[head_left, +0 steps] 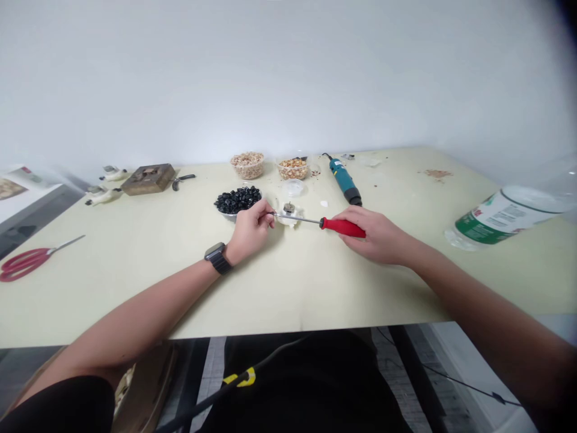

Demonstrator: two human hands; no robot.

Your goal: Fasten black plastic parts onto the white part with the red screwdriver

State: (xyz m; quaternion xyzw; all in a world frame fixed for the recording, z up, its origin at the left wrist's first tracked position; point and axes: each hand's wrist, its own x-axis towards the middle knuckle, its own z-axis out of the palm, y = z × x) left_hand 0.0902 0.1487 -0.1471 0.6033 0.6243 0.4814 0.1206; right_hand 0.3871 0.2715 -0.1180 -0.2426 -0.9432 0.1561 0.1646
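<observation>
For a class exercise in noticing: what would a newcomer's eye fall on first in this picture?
The red-handled screwdriver at the table's centre catches the eye first, gripped in the right hand, its shaft reaching the left hand. Behind that hand sits a bowl of black pieces. The red scissors lie at the far left, and a large green-labelled bottle lies at the right.

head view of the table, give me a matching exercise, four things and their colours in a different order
Things
1. handle of the tool in the right hand
2. corded power tool
3. bottle label
4. wooden block

Colours
a. brown
b. teal
c. red
d. green

Pairs: 1-c, 2-b, 3-d, 4-a
</observation>
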